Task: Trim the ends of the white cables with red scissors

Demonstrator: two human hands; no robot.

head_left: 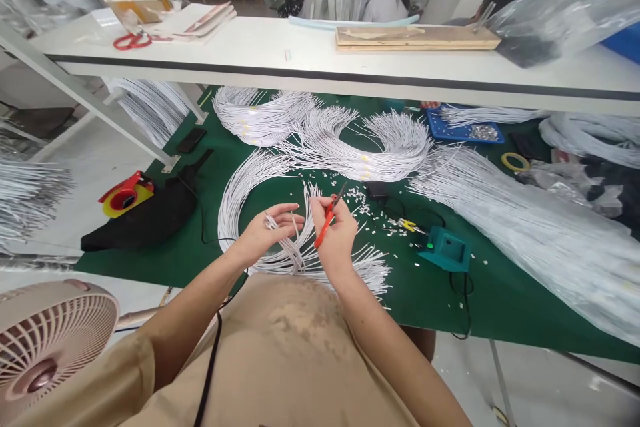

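Note:
In the head view my left hand (265,232) has its fingers curled around a few white wires (293,255), whose ends poke out past the fingers. Close beside it on the right, my right hand (336,252) grips red-handled scissors (325,227), blades pointing up and away from me. Under both hands lies a looped bundle of white wires (233,197) on the green table (415,307). Small white clippings (357,200) are scattered just beyond my right hand.
More wire bundles (370,163) lie behind, with a long one (520,220) at right. A teal device (445,250), yellow-handled pliers (411,225), a blue tray (465,130) and a tape dispenser (127,193) surround the work. A white shelf (260,47) crosses above; a fan (55,340) stands lower left.

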